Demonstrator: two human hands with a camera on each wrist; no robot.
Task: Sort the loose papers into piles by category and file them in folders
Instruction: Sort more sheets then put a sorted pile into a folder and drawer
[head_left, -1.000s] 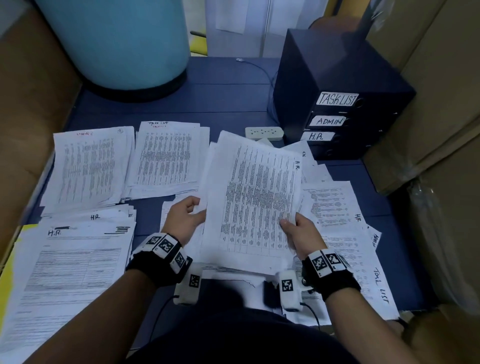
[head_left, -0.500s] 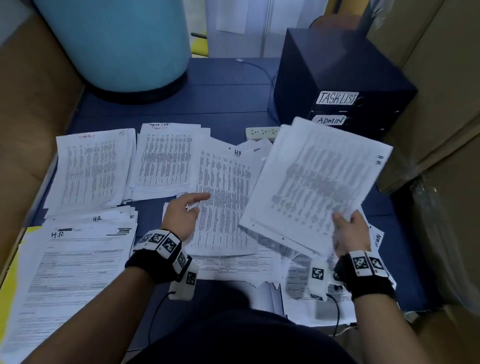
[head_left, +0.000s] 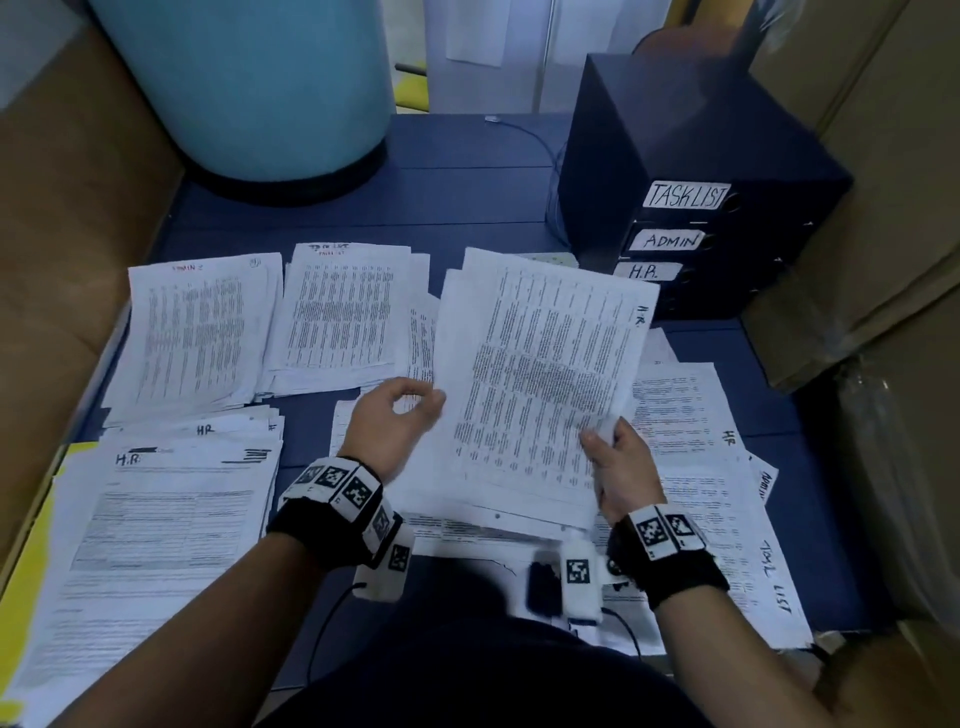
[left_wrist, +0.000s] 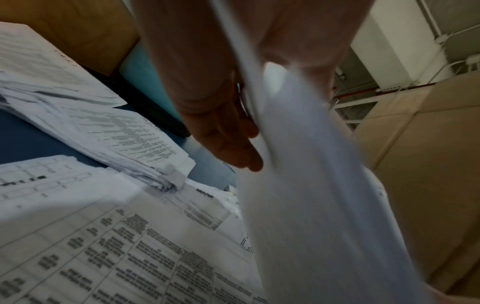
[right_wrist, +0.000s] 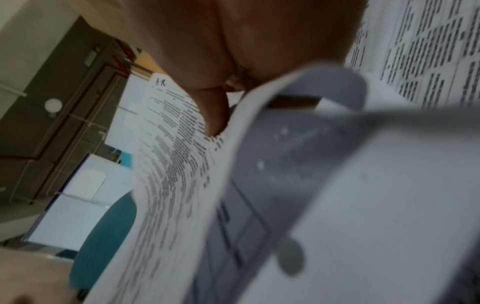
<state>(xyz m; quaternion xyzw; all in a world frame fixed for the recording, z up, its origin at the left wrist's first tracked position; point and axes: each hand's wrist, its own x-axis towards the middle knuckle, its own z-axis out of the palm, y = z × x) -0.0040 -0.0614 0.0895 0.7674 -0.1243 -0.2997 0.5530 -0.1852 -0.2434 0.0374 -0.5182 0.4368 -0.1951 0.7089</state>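
Sorting is the step in hand: my right hand (head_left: 621, 470) pinches the lower right corner of an H.R.-marked sheaf (head_left: 540, 384) held tilted above the loose papers (head_left: 691, 431), while my left hand (head_left: 392, 415), fingers loosely curled, touches its left edge without clearly gripping. Next, I judge, the sheaf must cross to the H.R. pile (head_left: 161, 499) left of my left hand and land square on top. Beyond my hands the blue desk (head_left: 467, 208) carries two more piles, a labelled black drawer unit (head_left: 691, 171), and a big teal drum (head_left: 249, 88).
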